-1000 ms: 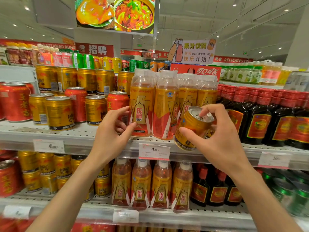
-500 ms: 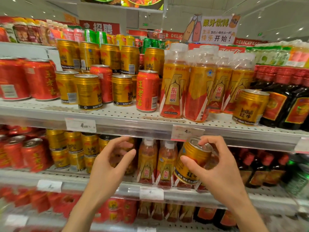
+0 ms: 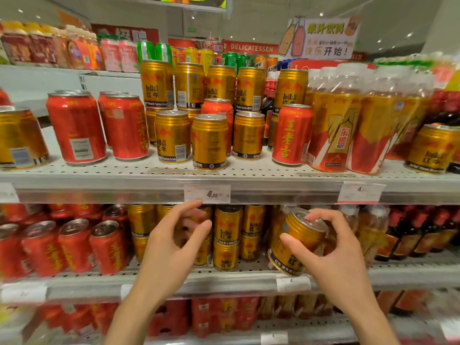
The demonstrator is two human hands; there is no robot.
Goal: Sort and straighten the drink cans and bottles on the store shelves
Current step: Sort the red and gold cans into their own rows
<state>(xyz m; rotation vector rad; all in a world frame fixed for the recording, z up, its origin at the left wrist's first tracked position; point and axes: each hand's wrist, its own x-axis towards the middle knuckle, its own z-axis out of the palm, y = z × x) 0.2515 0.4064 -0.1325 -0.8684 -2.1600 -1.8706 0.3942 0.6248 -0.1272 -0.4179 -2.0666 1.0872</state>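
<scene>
1. Fingers (image 3: 321,216) of the right hand (image 3: 341,265) curl over the silver top of a gold can (image 3: 296,241), with the thumb pressed against its ribbed side, so the hand grips the can.
2. Gold can sits tilted, its long axis leaning: the lid points up and to the right, the base down and to the left, just above the front edge of the middle shelf (image 3: 236,278).
3. Left hand (image 3: 169,252) holds nothing; its fingers are spread and loosely bent, reaching toward stacked gold cans (image 3: 227,239) on the middle shelf.
4. Red cans (image 3: 74,247) stand to the left of that stack, slightly tilted, lids up.
5. Dark bottles (image 3: 423,235) with red caps stand at the far right of the same shelf.
6. Upper shelf (image 3: 149,174) carries upright red cans (image 3: 125,127), upright gold cans (image 3: 210,141), and clear bottles (image 3: 333,120) with orange labels.
7. Price tag (image 3: 207,194) hangs on the upper shelf's front rail, just above the left hand.
</scene>
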